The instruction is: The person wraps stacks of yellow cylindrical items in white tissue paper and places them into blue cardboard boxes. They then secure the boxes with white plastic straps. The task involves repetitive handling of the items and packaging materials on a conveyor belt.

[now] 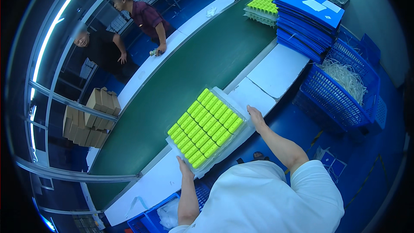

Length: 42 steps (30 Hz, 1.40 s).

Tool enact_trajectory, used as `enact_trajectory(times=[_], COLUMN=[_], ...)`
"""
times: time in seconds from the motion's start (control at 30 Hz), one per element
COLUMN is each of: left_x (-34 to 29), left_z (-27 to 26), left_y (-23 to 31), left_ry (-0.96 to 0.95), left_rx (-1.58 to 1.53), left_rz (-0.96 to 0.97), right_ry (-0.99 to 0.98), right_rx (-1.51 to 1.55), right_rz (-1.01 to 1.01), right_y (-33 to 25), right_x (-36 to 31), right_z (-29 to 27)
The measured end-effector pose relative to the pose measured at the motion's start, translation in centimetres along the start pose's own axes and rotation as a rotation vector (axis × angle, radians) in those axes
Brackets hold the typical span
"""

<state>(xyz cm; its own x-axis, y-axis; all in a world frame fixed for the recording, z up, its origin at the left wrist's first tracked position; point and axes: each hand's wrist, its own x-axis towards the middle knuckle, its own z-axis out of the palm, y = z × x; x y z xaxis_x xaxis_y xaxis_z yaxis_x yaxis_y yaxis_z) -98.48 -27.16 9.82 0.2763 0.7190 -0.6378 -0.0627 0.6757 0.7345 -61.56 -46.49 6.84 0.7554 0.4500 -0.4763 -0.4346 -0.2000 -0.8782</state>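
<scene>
Mid-frame, the left hand (184,167) and right hand (255,116) are gripping opposite edges of a clear tray (207,130) of yellow-green parts, resting partly on the green conveyor (189,64); tilting it could be spilling rows.

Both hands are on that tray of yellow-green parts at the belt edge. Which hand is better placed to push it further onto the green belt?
Probably the right hand: it sits on the tray side facing away from the green belt, so it can push across. The left hand only steadies the near corner.
</scene>
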Motion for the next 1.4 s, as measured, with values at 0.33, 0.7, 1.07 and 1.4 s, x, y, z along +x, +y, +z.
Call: enact_trajectory(times=[0.33,0.7,1.07,1.4], left_x=[-1.7,-5.7,1.1,6.5], left_z=[4.2,9.1,3.7,4.2], left_y=[-1.7,-6.1,-3.3,-0.3], left_ry=[-0.291,-0.258,-0.008,-0.247], left_rx=[-0.254,-0.401,-0.177,-0.313], left_rz=[-0.085,-0.106,0.133,0.054], right_ry=[-0.382,-0.250,0.045,-0.293], right_rx=[-0.060,-0.060,0.185,0.130], right_rz=[0.174,-0.013,0.078,0.209], right_y=[-0.4,0.7,8.7,5.8], right_x=[-1.5,8.1,0.2,-7.7], right_z=[-0.2,1.9,0.1,3.5])
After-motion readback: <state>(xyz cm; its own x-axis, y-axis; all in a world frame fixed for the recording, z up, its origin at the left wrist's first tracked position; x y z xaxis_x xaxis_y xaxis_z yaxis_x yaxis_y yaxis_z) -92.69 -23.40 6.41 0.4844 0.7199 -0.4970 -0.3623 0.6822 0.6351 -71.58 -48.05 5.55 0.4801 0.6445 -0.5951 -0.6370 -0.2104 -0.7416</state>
